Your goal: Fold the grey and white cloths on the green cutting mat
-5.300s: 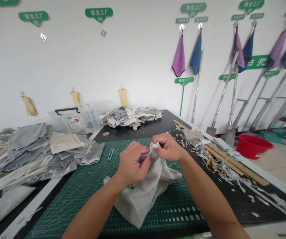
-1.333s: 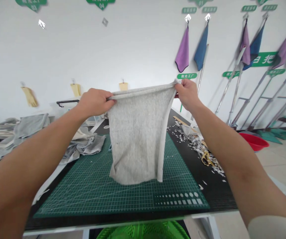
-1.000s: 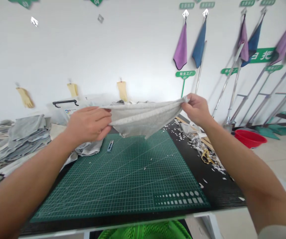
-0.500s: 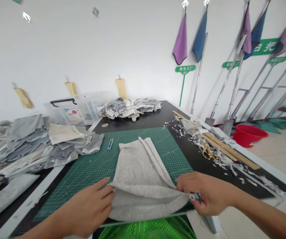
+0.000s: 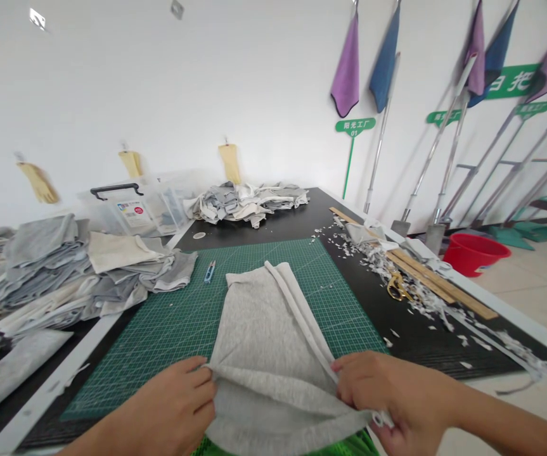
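Note:
A light grey knit fabric piece (image 5: pixel 263 316) lies on the green cutting mat (image 5: pixel 149 354), its near end opened and sagging over the table's front edge. My left hand (image 5: pixel 168 399) pinches the fabric's left edge. On the right edge, my right hand (image 5: pixel 387 386) is closed on the same cloth, with a small white ring-like bit showing by its thumb; what that belongs to is hidden. Along the right side of the fabric runs a rolled fold. Blue thread snips (image 5: pixel 210 271) rest on the mat left of the cloth.
Stacked grey and cream fabric pieces (image 5: pixel 54 266) fill the left side, near a clear plastic box (image 5: pixel 133 212). More cloth (image 5: pixel 249 201) is heaped at the back. Gold-handled scissors (image 5: pixel 397 288), wooden rulers (image 5: pixel 435 282) and white scraps lie right. A red bucket (image 5: pixel 475 253) stands beyond.
Both hands have moved slightly down towards the front edge, the cloth's near end sagging lower over it. The right hand has turned a little, and the view has shifted slightly.

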Demonstrator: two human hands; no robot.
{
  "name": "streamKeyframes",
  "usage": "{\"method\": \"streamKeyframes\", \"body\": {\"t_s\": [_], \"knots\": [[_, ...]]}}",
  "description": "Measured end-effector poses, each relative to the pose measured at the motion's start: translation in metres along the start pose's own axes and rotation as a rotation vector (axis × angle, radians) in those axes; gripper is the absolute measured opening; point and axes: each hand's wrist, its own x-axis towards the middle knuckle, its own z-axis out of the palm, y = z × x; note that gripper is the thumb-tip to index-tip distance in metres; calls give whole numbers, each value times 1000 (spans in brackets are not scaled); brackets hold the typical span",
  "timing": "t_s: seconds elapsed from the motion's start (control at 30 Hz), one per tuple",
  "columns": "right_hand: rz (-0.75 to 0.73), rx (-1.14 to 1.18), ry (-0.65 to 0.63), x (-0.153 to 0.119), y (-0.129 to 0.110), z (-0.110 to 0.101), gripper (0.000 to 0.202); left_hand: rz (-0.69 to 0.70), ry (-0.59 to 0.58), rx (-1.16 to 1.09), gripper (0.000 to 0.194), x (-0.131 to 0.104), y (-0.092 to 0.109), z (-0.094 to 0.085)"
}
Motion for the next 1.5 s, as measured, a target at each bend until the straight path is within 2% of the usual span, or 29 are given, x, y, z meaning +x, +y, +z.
{"method": "streamKeyframes", "body": {"t_s": [0.17,0.23,0.3,0.37,0.43,0.53,0.6,0.77,0.87,0.97,1.17,1.33,1.5], "knots": [[72,191,307,-3,-1,-11,13,-73,167,-182,12,-3,-4,-14],[160,250,433,1,9,-12,5,-144,247,-232,15,-3,-13,-17],[261,322,566,12,24,-13,9,-241,298,-304,18,-1,-26,-16],[343,429,691,31,45,-17,15,-384,303,-398,20,1,-44,-11],[433,495,787,54,70,-22,17,-586,295,-469,23,5,-65,-2],[606,456,875,88,111,-32,13,-877,328,-463,33,15,-100,16],[713,442,873,105,137,-36,11,-965,331,-446,36,23,-124,26],[830,413,873,124,184,-36,9,-1134,367,-489,31,46,-173,43],[899,359,882,125,201,-32,10,-1193,384,-531,25,63,-193,52],[968,289,881,121,214,-27,12,-1192,385,-524,18,82,-208,65],[1017,150,883,113,225,-22,16,-1195,389,-473,18,104,-224,89],[972,88,880,109,227,-20,16,-1175,372,-442,18,100,-225,99],[939,118,868,107,229,-16,12,-1180,391,-419,19,92,-219,102]]}}
